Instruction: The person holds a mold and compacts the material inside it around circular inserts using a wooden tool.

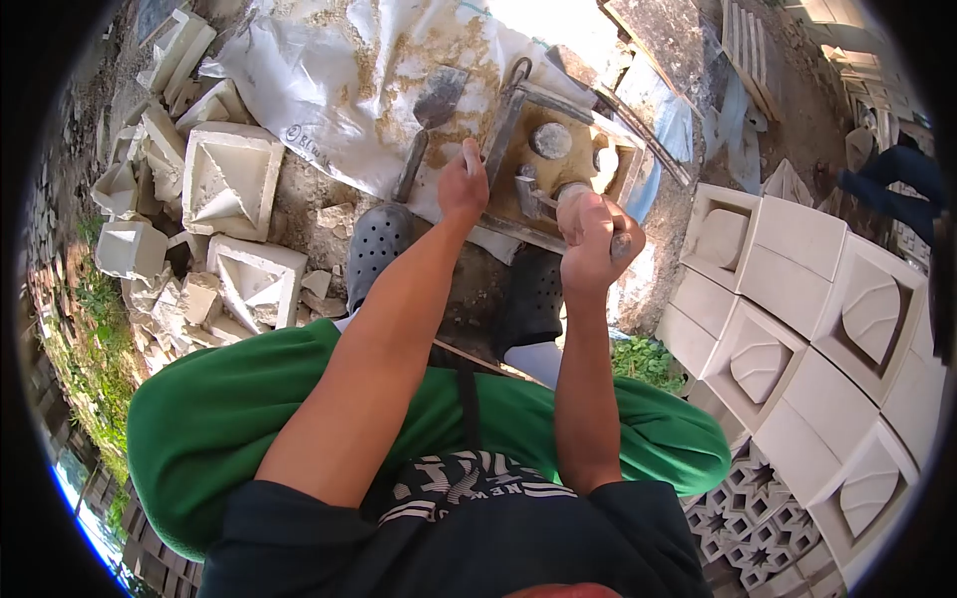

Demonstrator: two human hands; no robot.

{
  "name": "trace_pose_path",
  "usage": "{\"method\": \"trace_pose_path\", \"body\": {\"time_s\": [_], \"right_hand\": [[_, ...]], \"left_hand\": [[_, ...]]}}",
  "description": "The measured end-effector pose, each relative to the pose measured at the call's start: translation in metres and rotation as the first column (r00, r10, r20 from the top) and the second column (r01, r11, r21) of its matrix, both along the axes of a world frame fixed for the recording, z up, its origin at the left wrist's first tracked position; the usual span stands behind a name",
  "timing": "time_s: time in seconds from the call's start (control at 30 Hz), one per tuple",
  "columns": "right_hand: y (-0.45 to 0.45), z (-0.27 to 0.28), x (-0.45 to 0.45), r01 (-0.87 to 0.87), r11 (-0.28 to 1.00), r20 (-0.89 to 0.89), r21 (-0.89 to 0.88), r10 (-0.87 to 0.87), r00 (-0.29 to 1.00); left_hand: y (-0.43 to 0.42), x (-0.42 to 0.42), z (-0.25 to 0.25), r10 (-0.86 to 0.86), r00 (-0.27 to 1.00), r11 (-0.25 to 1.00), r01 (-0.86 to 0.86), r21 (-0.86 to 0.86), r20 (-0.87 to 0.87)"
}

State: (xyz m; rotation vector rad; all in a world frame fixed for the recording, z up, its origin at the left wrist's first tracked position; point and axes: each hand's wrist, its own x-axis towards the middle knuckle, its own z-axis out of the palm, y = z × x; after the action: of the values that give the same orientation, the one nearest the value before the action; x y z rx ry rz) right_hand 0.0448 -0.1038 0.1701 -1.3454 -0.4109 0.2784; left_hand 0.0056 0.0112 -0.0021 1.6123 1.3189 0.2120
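Right hand (pixel 598 234) clamped on trowel-like tool (pixel 621 245) at square mould's (pixel 525 231) near-right corner; tool axis runs leftward, inward. Left hand (pixel 464 184) nearer mould's left edge, curled; can't tell if gripping.

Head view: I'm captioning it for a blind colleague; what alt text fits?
A person's right hand grips a tool over a square frame, the left hand at its edge. Pale blocks and rubble lie picture left, patterned blocks picture right.

single head-worn view, looking forward and steeply down from above the lap, wide and round-edged, within arm's reach
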Motion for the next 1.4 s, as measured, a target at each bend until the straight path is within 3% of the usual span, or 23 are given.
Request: {"method": "trace_pose_path", "body": {"time_s": [0.03, 0.13, 0.27, 0.37, 0.5, 0.63, 0.77, 0.8, 0.9, 0.97, 1.07, 1.1, 1.13, 1.2, 1.27, 1.3, 1.33, 1.4], "right_hand": [[0.002, -0.004, -0.002, 0.041, 0.998, -0.038, 0.039, -0.040, 0.998], [0.005, -0.022, 0.009, 0.017, 0.982, -0.046, -0.188, -0.026, 0.999], [0.007, -0.005, 0.014, 0.052, 0.992, -0.049, -0.113, -0.058, 0.997], [0.005, -0.037, 0.007, -0.007, 0.978, 0.020, -0.206, 0.012, 1.000], [0.015, 0.000, 0.007, 0.052, 0.965, 0.019, -0.257, -0.049, 0.999], [0.010, -0.032, 0.005, -0.015, 0.986, 0.041, -0.166, 0.022, 0.999], [0.010, 0.010, 0.008, -0.009, 0.987, -0.032, -0.157, 0.004, 0.999], [0.007, 0.007, 0.007, 0.007, 0.994, -0.009, -0.109, -0.008, 1.000], [0.006, -0.016, 0.013, -0.021, 0.982, -0.062, -0.186, 0.010, 0.998], [0.004, -0.022, 0.021, -0.115, 0.986, -0.080, -0.122, 0.106, 0.991], [-0.005, 0.003, 0.013, -0.125, 0.984, 0.046, -0.123, 0.132, 0.990], [-0.003, -0.001, 0.008, -0.070, 0.978, 0.086, -0.194, 0.088, 0.992], [0.003, -0.014, 0.004, -0.113, 0.967, -0.056, -0.229, 0.103, 0.993], [0.009, -0.008, 0.007, -0.156, 0.942, 0.002, -0.299, 0.164, 0.986], [0.005, -0.002, 0.013, -0.218, 0.951, 0.009, -0.218, 0.225, 0.974], [0.004, 0.001, 0.013, -0.185, 0.969, 0.104, -0.163, 0.203, 0.974], [0.005, 0.002, 0.007, -0.103, 0.974, 0.064, -0.200, 0.118, 0.991], [0.014, -0.025, 0.005, -0.140, 0.974, -0.032, -0.179, 0.137, 0.990]], "left_hand": [[-0.002, -0.001, 0.000, 0.001, 1.000, 1.000, -0.001, -0.007, -0.015], [-0.001, 0.001, 0.010, -0.023, 0.999, 0.999, 0.022, -0.049, -0.028], [0.002, 0.002, 0.006, -0.057, 0.998, 0.998, 0.056, -0.036, -0.039], [0.000, 0.000, 0.000, -0.053, 0.998, 0.998, 0.055, -0.037, 0.040], [-0.005, -0.001, 0.005, -0.038, 0.999, 0.999, 0.037, 0.019, 0.036], [-0.001, 0.001, -0.001, -0.047, 0.999, 0.999, 0.047, 0.009, -0.011], [0.001, 0.000, -0.006, -0.047, 0.999, 0.999, 0.047, 0.000, 0.028], [0.002, 0.002, -0.006, -0.039, 0.999, 0.999, 0.039, 0.024, 0.023], [-0.007, 0.000, -0.004, -0.029, 1.000, 0.998, 0.028, 0.060, 0.007], [-0.002, -0.001, -0.002, -0.040, 0.999, 0.999, 0.041, 0.021, -0.029], [-0.001, -0.001, -0.010, -0.012, 0.999, 0.998, 0.014, 0.059, -0.034], [-0.003, 0.000, -0.008, 0.003, 0.999, 0.997, -0.001, 0.082, -0.035], [-0.005, -0.003, -0.006, 0.011, 0.999, 0.997, -0.008, 0.076, -0.042], [-0.004, -0.003, 0.008, -0.036, 0.999, 0.997, 0.035, 0.062, 0.004], [-0.005, -0.006, 0.002, -0.023, 1.000, 0.999, 0.023, 0.048, -0.002], [-0.001, -0.003, -0.001, -0.024, 1.000, 0.999, 0.024, 0.039, 0.004], [0.001, -0.001, -0.004, -0.006, 1.000, 0.999, 0.006, 0.037, 0.004], [-0.002, -0.003, -0.005, -0.031, 0.999, 0.998, 0.031, 0.052, 0.007]]}}
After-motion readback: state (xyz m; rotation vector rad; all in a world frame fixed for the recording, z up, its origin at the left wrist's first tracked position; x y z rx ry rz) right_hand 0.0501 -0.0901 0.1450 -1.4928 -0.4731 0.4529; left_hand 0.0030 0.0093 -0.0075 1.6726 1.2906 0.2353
